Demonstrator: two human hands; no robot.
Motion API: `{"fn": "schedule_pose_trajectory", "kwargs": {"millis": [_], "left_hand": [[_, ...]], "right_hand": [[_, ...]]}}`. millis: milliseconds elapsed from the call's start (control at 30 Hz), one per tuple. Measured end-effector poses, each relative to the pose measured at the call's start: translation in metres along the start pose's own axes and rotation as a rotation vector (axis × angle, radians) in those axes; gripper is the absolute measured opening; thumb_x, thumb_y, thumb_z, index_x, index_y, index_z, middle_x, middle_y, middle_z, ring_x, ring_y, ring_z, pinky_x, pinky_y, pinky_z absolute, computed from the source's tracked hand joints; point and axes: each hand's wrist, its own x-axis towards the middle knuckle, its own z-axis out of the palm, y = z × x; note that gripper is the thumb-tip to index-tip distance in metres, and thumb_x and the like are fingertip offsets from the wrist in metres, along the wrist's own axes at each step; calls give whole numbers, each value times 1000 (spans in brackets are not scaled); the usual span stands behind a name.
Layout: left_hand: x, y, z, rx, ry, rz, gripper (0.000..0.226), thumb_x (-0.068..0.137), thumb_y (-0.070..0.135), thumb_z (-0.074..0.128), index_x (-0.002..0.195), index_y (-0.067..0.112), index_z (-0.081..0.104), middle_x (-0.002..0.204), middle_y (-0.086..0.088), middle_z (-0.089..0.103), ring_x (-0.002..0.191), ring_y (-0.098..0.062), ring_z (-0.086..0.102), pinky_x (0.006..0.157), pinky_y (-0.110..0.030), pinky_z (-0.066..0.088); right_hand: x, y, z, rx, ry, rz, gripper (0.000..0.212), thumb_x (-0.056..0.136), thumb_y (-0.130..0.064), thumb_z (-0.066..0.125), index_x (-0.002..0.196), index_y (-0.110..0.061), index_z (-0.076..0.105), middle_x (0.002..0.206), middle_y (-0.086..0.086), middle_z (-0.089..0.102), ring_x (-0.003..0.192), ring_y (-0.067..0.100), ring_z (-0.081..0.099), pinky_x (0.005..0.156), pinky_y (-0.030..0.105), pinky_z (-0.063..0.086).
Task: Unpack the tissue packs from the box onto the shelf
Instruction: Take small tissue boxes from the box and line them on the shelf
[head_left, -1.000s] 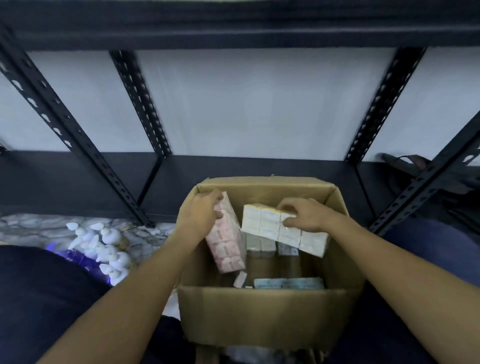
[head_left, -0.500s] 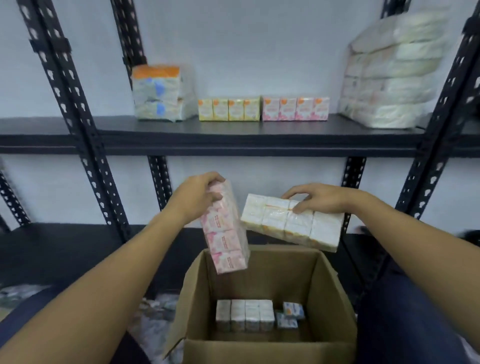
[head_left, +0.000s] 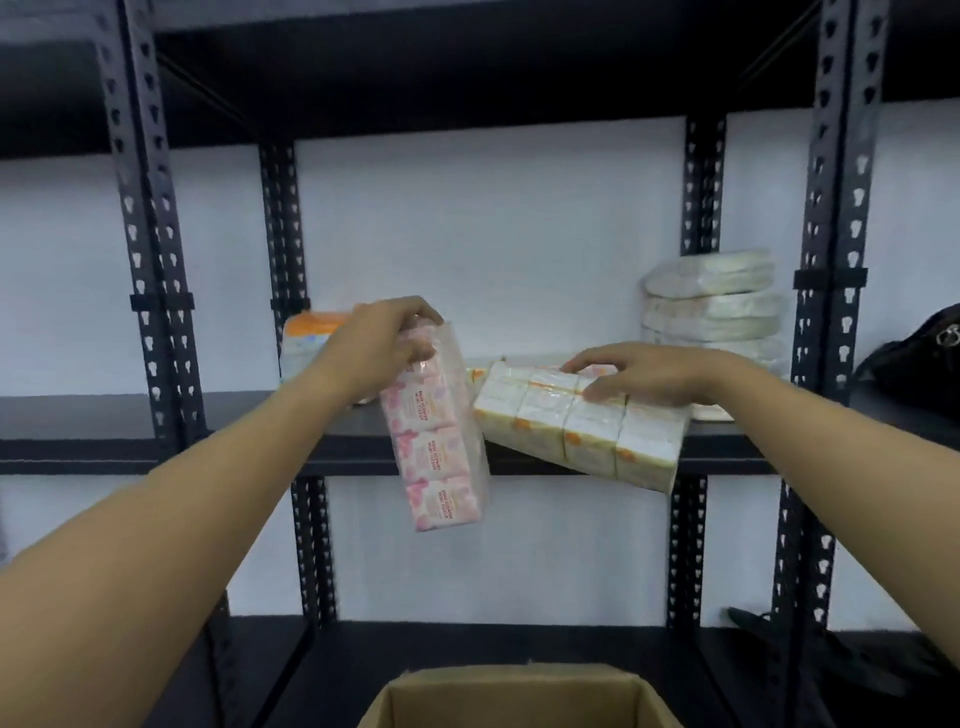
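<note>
My left hand (head_left: 376, 347) grips the top end of a pink tissue pack (head_left: 436, 441), which hangs upright in front of the black shelf board (head_left: 104, 426). My right hand (head_left: 639, 376) holds a white and orange tissue pack (head_left: 576, 431) from above, tilted down to the right, at the shelf's front edge. The two packs almost touch. The open cardboard box (head_left: 519, 696) stands below at the bottom edge, its inside hidden.
On the shelf, a blue and orange pack (head_left: 306, 338) lies behind my left hand and a stack of large white wrapped packs (head_left: 714, 306) stands at the right. A black bag (head_left: 919, 364) sits far right. Black perforated uprights (head_left: 156, 260) flank the bay.
Both hands have lifted their packs out of the box and up to shelf height. The view has tilted upward, so the box has dropped to the bottom edge.
</note>
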Motion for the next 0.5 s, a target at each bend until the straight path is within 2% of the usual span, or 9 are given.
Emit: {"fn": "schedule_pose_trajectory", "kwargs": {"millis": [33,100,200,300,400,500], "left_hand": [[9,2,-5,9,37,7,24,89,18,67,111,28,65,106,7,65,99,-12,61,70,-21,46],[27,1,-10,-11,108,12,25,89,17,68,111,27,65,108,4,65,98,-15,62,77,-30,51],[50,-7,-9,-88,231,-8,24,89,17,68,110,28,65,104,3,66,94,-16,64,80,-37,55],[67,-20,7,-143,348,-52,25,88,18,67,111,28,65,107,3,67,99,-16,63,82,-37,54],[78,-39,33,-185,398,-101,26,88,18,65,112,28,65,110,3,68,100,-16,62,78,-31,52],[84,-59,59,-208,421,-164,25,89,19,64,113,27,63,111,0,68,99,-19,63,80,-38,54]], "right_hand": [[3,-1,-9,24,12,11,40,97,-33,57,135,-44,51,141,-12,46,123,11,48,96,29,38],[11,0,-23,61,41,25,39,98,-31,56,134,-46,51,139,-11,47,121,13,51,90,28,41],[26,7,-37,84,65,45,37,98,-31,55,130,-50,51,139,-10,47,120,14,52,90,29,43],[42,19,-43,99,66,76,36,99,-31,53,130,-50,50,137,-10,48,117,13,53,88,28,44],[57,34,-42,109,59,115,36,99,-31,53,129,-49,52,135,-10,51,114,11,56,88,28,46],[71,49,-37,102,38,163,36,99,-30,53,131,-47,52,136,-9,52,115,13,56,89,29,45]]}}
